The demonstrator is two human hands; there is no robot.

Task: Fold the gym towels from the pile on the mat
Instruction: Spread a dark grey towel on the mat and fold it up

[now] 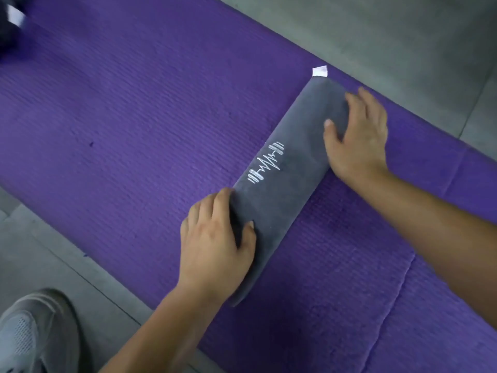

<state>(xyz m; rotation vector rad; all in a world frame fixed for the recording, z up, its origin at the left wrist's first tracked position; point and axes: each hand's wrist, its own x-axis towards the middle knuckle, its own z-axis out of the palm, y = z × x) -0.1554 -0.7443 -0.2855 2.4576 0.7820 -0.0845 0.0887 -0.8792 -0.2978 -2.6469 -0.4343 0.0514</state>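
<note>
Both hands were on the gray towel (285,189), already a long narrow strip on the purple mat (121,117).

L hand (215,238) gripped the near end, fingers close together and curled over the strip's left edge, thumb on top. R hand (357,135) cupped the far end, fingers a bit spread and draped over the right edge, thumb pressed on the cloth. The towel lay diagonal toward the mat's right side, white tag (319,71) poking out at the far tip, white logo (266,162) face up btwn the hands. It looked soft, thick-ish, light and floppy w/ no stiffness, so prob. best held at both ends or along a long edge, or it'd sag and unfold. The far tip sat close to the mat's edge by the gray floor (403,36), w/ lots of open mat to the left. A shoe (35,332) was lower left, well apart.
</note>
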